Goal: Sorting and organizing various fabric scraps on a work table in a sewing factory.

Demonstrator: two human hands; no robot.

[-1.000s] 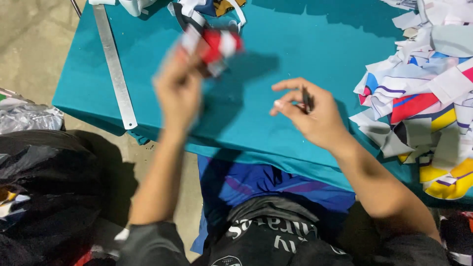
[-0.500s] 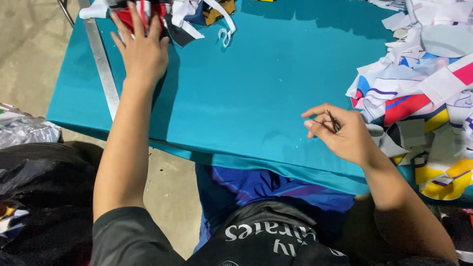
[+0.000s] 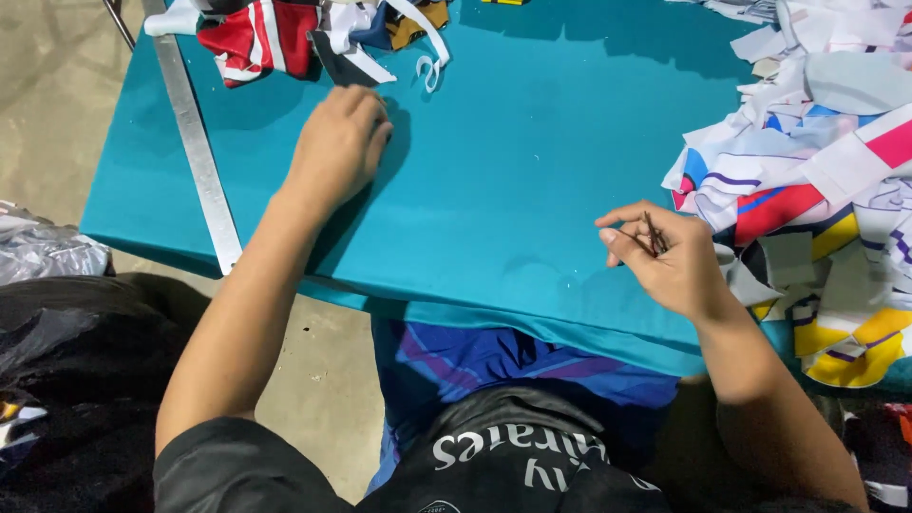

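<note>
My left hand rests palm-down on the teal table cover, fingers curled, holding nothing. Just beyond it lies a heap of fabric scraps in red, white, black and mustard. My right hand hovers near the table's front right, its fingers pinched on a small thin dark metal tool; what kind of tool it is I cannot tell. Right beside that hand sits a large pile of cut fabric pieces in white, pink, blue, red and yellow.
A long metal ruler lies along the table's left edge. Dark bags and a clear plastic bag sit on the floor at the left. Blue fabric hangs below the table's front edge over my lap.
My left hand set the red and white scrap down at the far pile, then drew back toward me onto the bare cover. My right hand shifted right, still pinching the tool.
</note>
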